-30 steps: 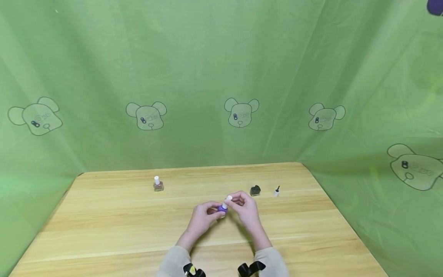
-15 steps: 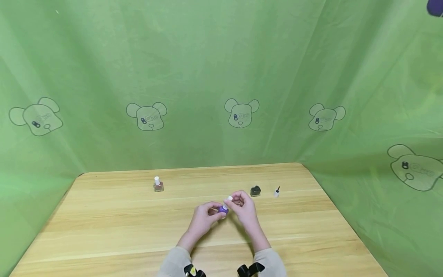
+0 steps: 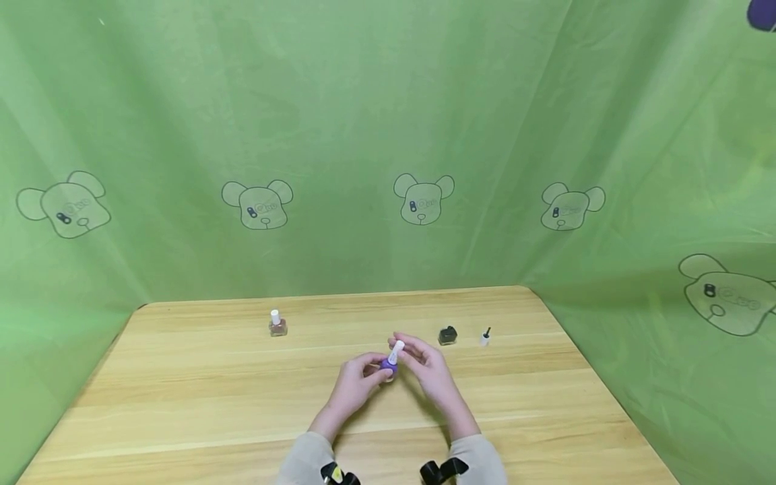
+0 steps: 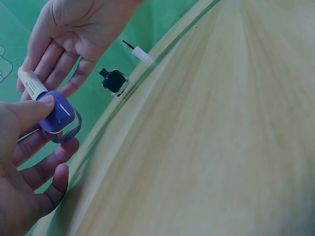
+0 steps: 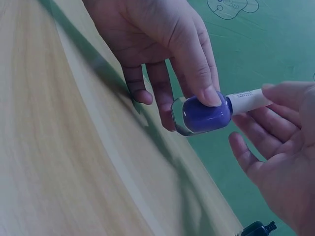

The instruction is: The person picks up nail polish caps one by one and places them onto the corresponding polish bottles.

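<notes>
Tilted above the table is a purple nail polish bottle (image 3: 389,368) with a white cap (image 3: 397,352). My left hand (image 3: 355,382) grips its glass body, thumb on the near side and fingers behind, as the left wrist view shows. At the cap's outer end, my right hand (image 3: 433,374) pinches with its thumb and fingers; in the right wrist view the thumb lies over the cap (image 5: 247,101). The cap sits against the bottle's neck. Whether it is screwed tight cannot be seen.
An uncapped dark nail polish bottle (image 3: 447,335) stands right of my hands. Beside it, a white cap with its brush (image 3: 486,337) stands brush upward. A capped pinkish bottle (image 3: 277,325) is at the back left of the wooden table (image 3: 182,391). Green curtains surround the table.
The right hand's fingers have shifted over the purple bottle's white cap, first curled, now straighter. The cap shows more fully now. The left hand stays nearly in place; the other bottles have not moved.
</notes>
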Available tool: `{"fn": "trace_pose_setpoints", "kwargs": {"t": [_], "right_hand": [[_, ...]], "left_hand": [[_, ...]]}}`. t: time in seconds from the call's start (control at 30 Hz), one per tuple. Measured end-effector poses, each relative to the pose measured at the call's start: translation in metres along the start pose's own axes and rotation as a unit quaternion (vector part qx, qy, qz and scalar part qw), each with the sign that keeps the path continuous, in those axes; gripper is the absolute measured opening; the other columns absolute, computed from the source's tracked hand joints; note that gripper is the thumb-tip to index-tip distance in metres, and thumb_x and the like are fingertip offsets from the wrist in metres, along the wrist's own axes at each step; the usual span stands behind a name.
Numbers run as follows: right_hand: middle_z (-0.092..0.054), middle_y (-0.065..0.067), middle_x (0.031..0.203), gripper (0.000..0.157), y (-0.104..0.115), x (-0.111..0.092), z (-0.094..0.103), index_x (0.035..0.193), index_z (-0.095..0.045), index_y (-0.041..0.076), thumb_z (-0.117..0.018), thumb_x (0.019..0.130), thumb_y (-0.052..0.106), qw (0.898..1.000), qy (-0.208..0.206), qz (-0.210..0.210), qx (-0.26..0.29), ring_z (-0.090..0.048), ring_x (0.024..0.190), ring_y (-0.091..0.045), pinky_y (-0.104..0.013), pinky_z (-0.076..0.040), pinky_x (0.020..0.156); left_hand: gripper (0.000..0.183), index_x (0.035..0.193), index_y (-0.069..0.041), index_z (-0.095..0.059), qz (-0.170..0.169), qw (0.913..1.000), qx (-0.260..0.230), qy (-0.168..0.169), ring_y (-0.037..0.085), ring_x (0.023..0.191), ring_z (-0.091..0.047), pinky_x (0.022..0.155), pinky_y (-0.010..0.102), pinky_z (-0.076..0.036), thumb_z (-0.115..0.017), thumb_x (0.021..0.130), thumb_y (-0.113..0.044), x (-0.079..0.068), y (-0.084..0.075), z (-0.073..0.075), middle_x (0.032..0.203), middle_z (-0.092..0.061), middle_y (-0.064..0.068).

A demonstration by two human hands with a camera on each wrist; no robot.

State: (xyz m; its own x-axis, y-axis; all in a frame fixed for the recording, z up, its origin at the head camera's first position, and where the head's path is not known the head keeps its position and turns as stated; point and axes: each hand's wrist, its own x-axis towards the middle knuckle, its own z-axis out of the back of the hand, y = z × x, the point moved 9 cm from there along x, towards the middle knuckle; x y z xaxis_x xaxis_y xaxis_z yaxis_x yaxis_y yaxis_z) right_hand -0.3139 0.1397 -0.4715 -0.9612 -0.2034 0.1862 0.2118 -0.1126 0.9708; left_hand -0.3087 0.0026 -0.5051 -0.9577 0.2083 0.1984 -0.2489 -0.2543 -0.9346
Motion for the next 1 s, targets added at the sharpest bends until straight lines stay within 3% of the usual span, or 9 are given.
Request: {"fn": "trace_pose_setpoints", "kwargs": {"t": [0.2, 0.4, 0.77, 1.0], "right_hand": [[-0.067, -0.018, 0.123, 0.033, -0.006, -0.001, 0.001, 0.128, -0.058, 0.001, -0.059, 0.095, 0.009, 0.999, -0.002, -0.034, 0.016, -0.065, 0.115, -0.02, -0.018, -0.048, 0.1], [-0.069, -0.018, 0.118, 0.03, -0.008, -0.001, 0.005, 0.122, -0.061, 0.0, -0.061, 0.093, 0.008, 0.999, -0.019, -0.033, 0.009, -0.068, 0.109, -0.018, -0.018, -0.051, 0.097], [-0.072, -0.018, 0.102, 0.024, -0.008, -0.002, 0.014, 0.106, -0.066, -0.003, -0.072, 0.084, 0.005, 0.994, -0.1, -0.049, -0.012, -0.067, 0.085, -0.005, -0.017, -0.055, 0.083], [-0.069, -0.008, 0.084, 0.025, -0.007, -0.002, 0.018, 0.094, -0.062, -0.005, -0.078, 0.078, 0.004, 0.989, -0.145, -0.037, -0.016, -0.061, 0.074, -0.005, -0.017, -0.054, 0.073]], "left_hand": [[0.028, 0.114, -0.004, -0.069, -0.006, 0.9999, 0.007, 0.011, 0.018, 0.087, -0.07, 0.075, 0.019, -0.056, -0.068, 0.091, -0.02, 0.0, -0.001, -0.003, 0.106, -0.073, 0.013], [0.029, 0.113, -0.004, -0.069, -0.004, 0.9999, 0.009, 0.009, 0.017, 0.087, -0.069, 0.074, 0.018, -0.055, -0.069, 0.09, -0.022, -0.001, -0.001, -0.003, 0.104, -0.073, 0.013], [0.031, 0.108, -0.007, -0.072, -0.005, 0.9995, 0.028, -0.017, 0.011, 0.079, -0.067, 0.069, 0.017, -0.054, -0.075, 0.085, -0.027, -0.001, -0.002, 0.001, 0.098, -0.074, 0.009], [0.031, 0.106, -0.006, -0.072, -0.009, 0.9993, 0.032, -0.016, 0.01, 0.078, -0.066, 0.069, 0.017, -0.055, -0.077, 0.083, -0.027, -0.002, -0.002, 0.0, 0.098, -0.075, 0.009]]}}
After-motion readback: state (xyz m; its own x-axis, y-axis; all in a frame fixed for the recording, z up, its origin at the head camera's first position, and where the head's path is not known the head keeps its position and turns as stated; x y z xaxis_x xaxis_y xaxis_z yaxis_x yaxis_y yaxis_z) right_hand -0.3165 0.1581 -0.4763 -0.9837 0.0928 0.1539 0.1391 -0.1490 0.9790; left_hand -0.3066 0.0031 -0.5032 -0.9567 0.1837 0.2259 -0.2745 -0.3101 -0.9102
